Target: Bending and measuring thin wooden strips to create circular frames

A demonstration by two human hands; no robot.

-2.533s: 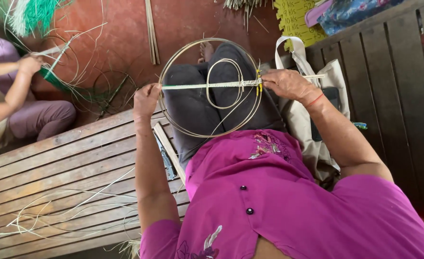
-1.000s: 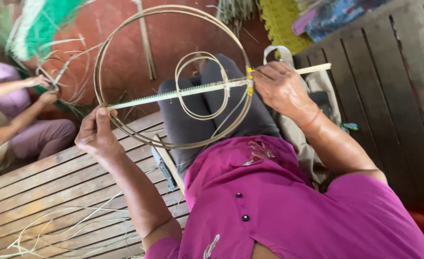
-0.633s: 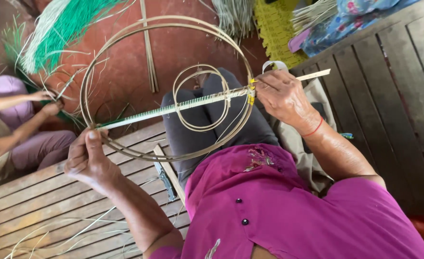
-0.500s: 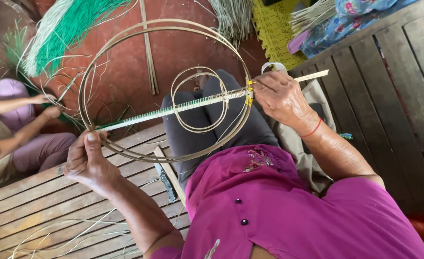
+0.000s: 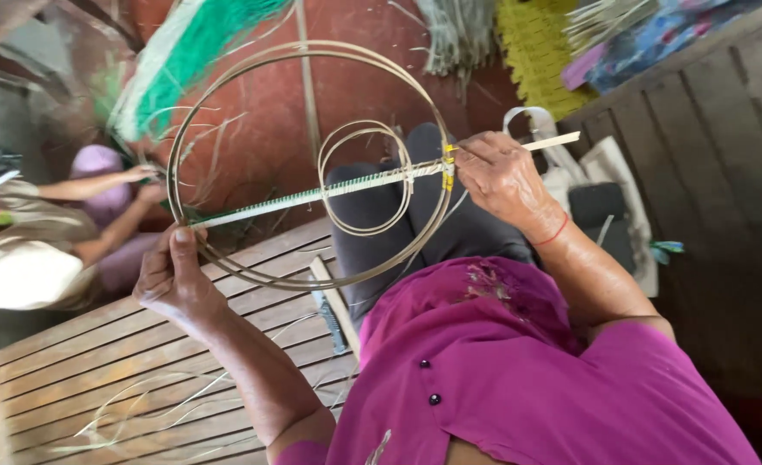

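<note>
Your left hand (image 5: 174,280) has swung out and down toward the slatted desk (image 5: 80,362) since a couple of seconds ago, and the big hoop (image 5: 308,164) now stands wide open in front of you rather than lying small over your knees; judged from this, the frame is being held up for work along its crossbar. The left hand is closed, thumb up, pinching the low left rim of the hoop where the stick (image 5: 381,178) meets it. Your right hand (image 5: 501,176) is closed on the far end of the stick, fingers curled about it just beside the yellow binding (image 5: 448,165) at the hoop's right rim. The stick spans the hoop from rim to rim, tilted up toward the right, and a smaller ring (image 5: 365,176) hangs on it near the middle (several loose turns, not one). The whole assembly is in the air above your lap, clear of the desk. Containers: a pale bag (image 5: 609,189) lies beside your right leg, holding something dark; its contents cannot be told. Another person (image 5: 45,232) sits at far left, hands on green strips (image 5: 183,60).
</note>
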